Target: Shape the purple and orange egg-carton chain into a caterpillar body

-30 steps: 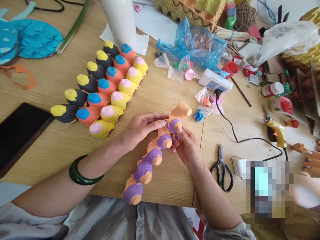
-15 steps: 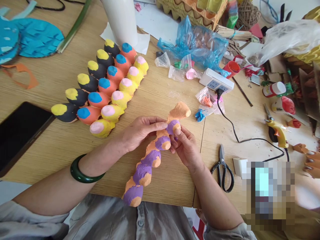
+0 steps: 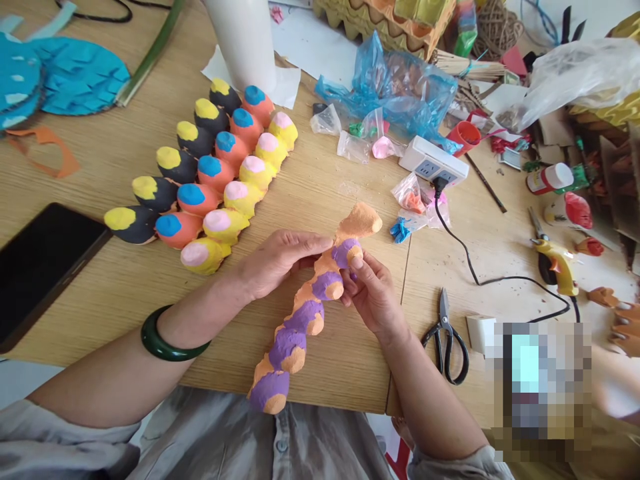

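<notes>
An orange egg-carton strip slants between my hands, its lower end over the table's front edge. Purple clay covers the sides of several cups and leaves their tips orange; the topmost cup is bare orange. My left hand is closed on the strip's upper left side, thumb on top and fingers hidden beneath. With thumb and fingers, my right hand pinches the uppermost purple cup. A small purple clay lump shows by its fingers.
Left of the strip stand joined carton cups in black, coral and yellow rows with coloured tips. A dark phone-like slab lies farther left. Scissors, a power strip with its cord, clay bags and a glue gun lie right.
The strip's lower end has shifted slightly right. Both hands keep nearly the same place and hold on it.
</notes>
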The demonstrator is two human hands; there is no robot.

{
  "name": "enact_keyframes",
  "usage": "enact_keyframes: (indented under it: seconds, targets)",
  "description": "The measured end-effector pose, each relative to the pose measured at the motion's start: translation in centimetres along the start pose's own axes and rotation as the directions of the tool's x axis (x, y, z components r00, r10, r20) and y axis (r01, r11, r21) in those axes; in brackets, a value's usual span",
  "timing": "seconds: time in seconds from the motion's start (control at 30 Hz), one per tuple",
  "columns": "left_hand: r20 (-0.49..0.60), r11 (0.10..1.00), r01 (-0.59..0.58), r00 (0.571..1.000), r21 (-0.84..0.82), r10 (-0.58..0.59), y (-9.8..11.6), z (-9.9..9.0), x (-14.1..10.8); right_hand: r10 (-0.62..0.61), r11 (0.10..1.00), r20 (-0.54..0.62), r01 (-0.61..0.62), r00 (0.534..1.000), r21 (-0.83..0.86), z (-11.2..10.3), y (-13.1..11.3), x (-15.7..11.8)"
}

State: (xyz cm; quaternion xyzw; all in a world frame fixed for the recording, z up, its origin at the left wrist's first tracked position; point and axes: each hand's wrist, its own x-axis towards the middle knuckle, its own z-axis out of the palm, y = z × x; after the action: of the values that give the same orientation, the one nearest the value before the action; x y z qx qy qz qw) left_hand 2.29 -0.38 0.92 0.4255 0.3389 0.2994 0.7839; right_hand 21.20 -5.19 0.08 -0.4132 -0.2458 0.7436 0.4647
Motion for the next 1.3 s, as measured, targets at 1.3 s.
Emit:
enact_keyframes:
  seconds: [1.3]
  targets:
    - [-0.059,0.999,0.027,0.998,0.036,-0.025,0.08,-0.69,0.13,0.052,0.999,-0.089,-0.053,0.995,-0.005,0.40,-0.20,0.31]
